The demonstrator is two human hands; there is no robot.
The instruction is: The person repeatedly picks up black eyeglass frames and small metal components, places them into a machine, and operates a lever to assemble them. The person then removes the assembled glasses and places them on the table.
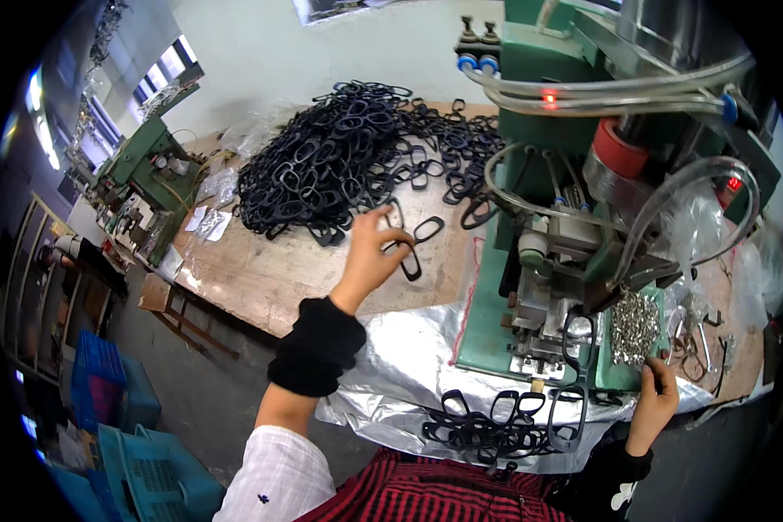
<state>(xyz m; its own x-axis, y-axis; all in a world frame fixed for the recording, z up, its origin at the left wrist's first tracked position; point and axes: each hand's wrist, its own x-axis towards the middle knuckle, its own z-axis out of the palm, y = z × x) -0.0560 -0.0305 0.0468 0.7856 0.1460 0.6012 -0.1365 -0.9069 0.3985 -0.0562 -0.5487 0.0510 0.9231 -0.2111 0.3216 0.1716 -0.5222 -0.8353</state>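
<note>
My left hand (377, 254) reaches over the table with its fingers pinched on a black eyeglass frame (412, 268). Beside it lies another frame (429, 229), in front of a large heap of black eyeglass frames (317, 165). At the right, my right hand (656, 402) has its fingertips together at the edge of a pile of small metal parts (632, 326); whatever they hold is too small to make out. Between the hands, one black eyeglass frame (568, 418) stands lengthwise at the front of a green press machine (483, 344).
More frames (487, 435) lie on silver foil (400, 352) along the near table edge. Clear hoses (600, 91) loop around the press. Pliers-like tools (694, 352) and plastic bags sit at the far right. Another green machine (152, 178) and blue crates (152, 474) are on the left.
</note>
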